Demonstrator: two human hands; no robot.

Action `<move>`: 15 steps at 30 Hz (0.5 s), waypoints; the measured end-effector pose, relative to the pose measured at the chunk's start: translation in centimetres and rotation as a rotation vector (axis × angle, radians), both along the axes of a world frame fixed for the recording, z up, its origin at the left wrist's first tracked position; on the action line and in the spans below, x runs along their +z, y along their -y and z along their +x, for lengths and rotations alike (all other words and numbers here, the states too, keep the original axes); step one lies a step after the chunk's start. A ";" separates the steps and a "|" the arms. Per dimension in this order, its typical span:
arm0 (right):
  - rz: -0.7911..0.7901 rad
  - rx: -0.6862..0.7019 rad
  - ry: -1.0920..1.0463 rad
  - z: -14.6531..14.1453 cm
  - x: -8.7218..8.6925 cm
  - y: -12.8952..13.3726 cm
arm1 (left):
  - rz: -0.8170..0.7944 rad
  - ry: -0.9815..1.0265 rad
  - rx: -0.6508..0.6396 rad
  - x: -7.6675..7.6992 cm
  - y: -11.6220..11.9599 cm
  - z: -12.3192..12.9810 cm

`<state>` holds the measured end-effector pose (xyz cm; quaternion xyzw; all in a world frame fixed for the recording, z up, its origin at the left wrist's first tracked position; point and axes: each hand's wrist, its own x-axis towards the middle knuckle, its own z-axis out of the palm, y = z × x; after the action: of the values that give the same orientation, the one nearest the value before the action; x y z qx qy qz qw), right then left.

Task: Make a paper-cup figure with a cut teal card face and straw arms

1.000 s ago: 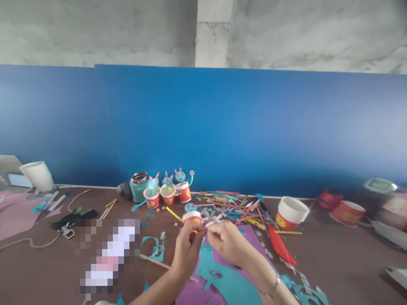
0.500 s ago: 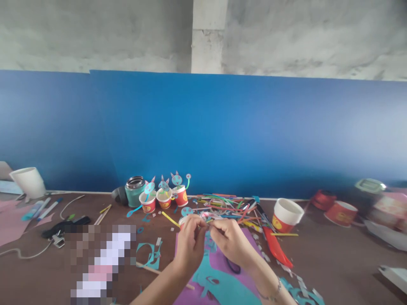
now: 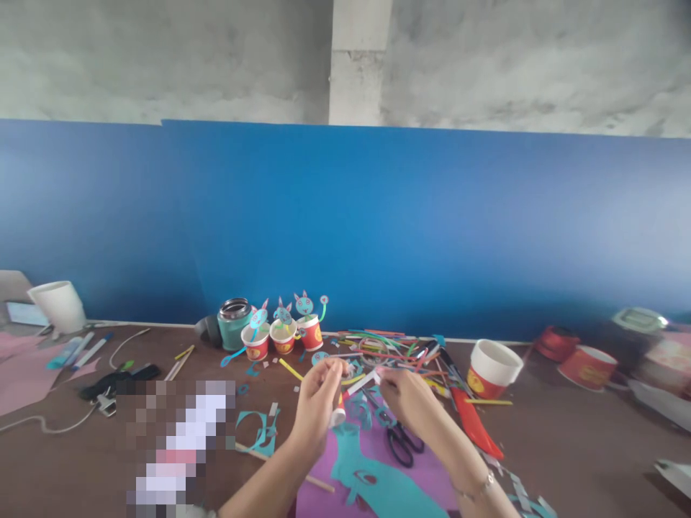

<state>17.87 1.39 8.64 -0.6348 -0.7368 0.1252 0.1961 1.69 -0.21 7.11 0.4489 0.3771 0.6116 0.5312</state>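
Observation:
Above the purple sheet (image 3: 319, 496), my left hand (image 3: 319, 396) is closed, fingertips pinched on something too small to make out. A red and white paper cup (image 3: 338, 414) shows partly behind its fingers. To the right, my right hand (image 3: 404, 392) pinches the end of a small white strip (image 3: 363, 385), which reaches toward my left hand. Below them a teal paper cutout (image 3: 386, 489) with a drawn eye lies on the purple sheet. Black-handled scissors (image 3: 402, 444) lie under my right wrist.
Three cups with teal paper faces (image 3: 283, 336) stand beside a teal flask (image 3: 234, 327). Colourful sticks (image 3: 378, 345) are heaped at the back. Stacked cups (image 3: 492, 368) and a red cutter (image 3: 478, 424) are at the right. Teal scraps (image 3: 253, 432) lie left of my hands.
My hands have moved apart, and the white strip now shows between them. The scissors and the cup behind my left hand are more exposed. The view has shifted slightly.

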 end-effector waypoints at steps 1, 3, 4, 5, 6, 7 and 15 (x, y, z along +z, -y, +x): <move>-0.065 -0.067 0.158 0.7 -0.2 -0.2 | -0.084 0.070 -0.053 0.1 -0.1 0.1; -0.154 -0.128 0.264 1.7 -0.5 -0.5 | -0.185 0.173 -0.134 0.0 -0.2 0.2; -0.186 -0.147 0.284 2.0 -0.5 -0.6 | -0.206 0.208 -0.156 -0.1 -0.2 0.3; -0.197 -0.157 0.294 2.0 -0.5 -0.6 | -0.217 0.237 -0.168 -0.2 -0.2 0.3; -0.180 -0.156 0.289 1.9 -0.4 -0.6 | -0.224 0.263 -0.173 -0.3 -0.2 0.4; -0.138 -0.136 0.243 1.7 -0.3 -0.5 | -0.230 0.283 -0.177 -0.4 -0.2 0.5; 0.030 0.146 -0.627 -1.7 0.7 0.4 | -0.256 0.323 -0.228 -0.9 -0.3 0.8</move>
<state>16.20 0.94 9.31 -0.5078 -0.6858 0.3176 0.4135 2.45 0.14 6.20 0.3138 0.3084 0.5587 0.7030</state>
